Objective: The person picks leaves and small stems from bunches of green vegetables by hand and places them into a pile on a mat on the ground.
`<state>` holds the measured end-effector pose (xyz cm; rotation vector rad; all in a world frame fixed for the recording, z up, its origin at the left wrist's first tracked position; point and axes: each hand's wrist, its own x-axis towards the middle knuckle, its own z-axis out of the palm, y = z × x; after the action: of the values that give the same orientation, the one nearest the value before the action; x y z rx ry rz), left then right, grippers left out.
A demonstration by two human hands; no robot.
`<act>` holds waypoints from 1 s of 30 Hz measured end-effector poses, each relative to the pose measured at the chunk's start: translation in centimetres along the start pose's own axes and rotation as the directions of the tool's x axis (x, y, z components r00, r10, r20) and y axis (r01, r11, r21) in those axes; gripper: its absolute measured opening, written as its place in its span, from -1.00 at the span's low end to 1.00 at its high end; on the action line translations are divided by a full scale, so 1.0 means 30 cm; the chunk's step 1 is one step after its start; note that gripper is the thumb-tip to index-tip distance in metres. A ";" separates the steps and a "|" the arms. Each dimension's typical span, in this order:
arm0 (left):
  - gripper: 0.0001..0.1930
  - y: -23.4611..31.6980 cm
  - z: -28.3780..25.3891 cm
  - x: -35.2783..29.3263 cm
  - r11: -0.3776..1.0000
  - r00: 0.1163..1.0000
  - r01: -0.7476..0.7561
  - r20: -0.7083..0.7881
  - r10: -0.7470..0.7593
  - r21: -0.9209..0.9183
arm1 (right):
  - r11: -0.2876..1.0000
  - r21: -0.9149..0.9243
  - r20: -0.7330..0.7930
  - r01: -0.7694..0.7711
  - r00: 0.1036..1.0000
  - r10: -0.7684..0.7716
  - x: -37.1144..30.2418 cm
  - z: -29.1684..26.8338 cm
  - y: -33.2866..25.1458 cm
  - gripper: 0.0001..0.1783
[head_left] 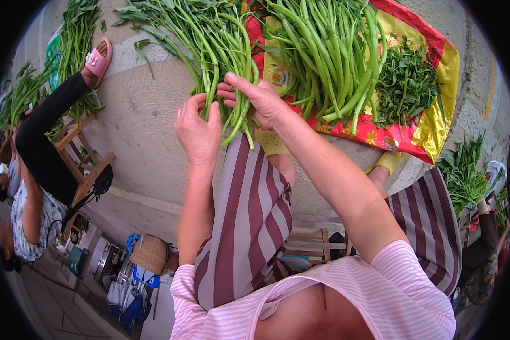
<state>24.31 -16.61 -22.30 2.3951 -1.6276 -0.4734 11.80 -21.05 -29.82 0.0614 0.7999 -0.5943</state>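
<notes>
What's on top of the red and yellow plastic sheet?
A thick bundle of green stems, with a heap of dark leaves to its right. Leafy stems partly hide the left side of the sheet; whatever lies beneath bundle and heap is covered.

Grey concrete ground (147, 136), wooden seat (94, 171) at left, daylight

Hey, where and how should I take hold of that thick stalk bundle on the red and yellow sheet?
Probably the stalk bundle is best gripped around its leafless lower stems, coming from the near side with the right hand. The stems lie roughly side by side there, ends toward the person, so the hand could wrap several together.
</notes>
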 end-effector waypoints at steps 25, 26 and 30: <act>-0.75 -0.104 0.241 0.074 0.522 0.652 0.740 0.645 -0.400 -0.425 | 0.986 -0.099 -0.170 -0.135 0.978 0.117 0.033 -0.086 -0.047 -0.74; -0.78 -0.119 0.238 0.064 0.474 0.657 0.746 0.631 -0.412 -0.467 | 0.984 -0.112 -0.181 -0.139 0.976 0.117 0.035 -0.086 -0.046 -0.73; -0.81 -0.092 0.194 0.023 0.496 0.719 0.686 0.601 -0.349 -0.533 | 0.983 -0.134 -0.198 -0.128 0.975 0.100 0.039 -0.089 -0.040 -0.72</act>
<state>24.74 -16.17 -28.76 2.1216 -0.4662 -1.5248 10.04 -21.89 -32.30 0.0295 1.0174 -0.4234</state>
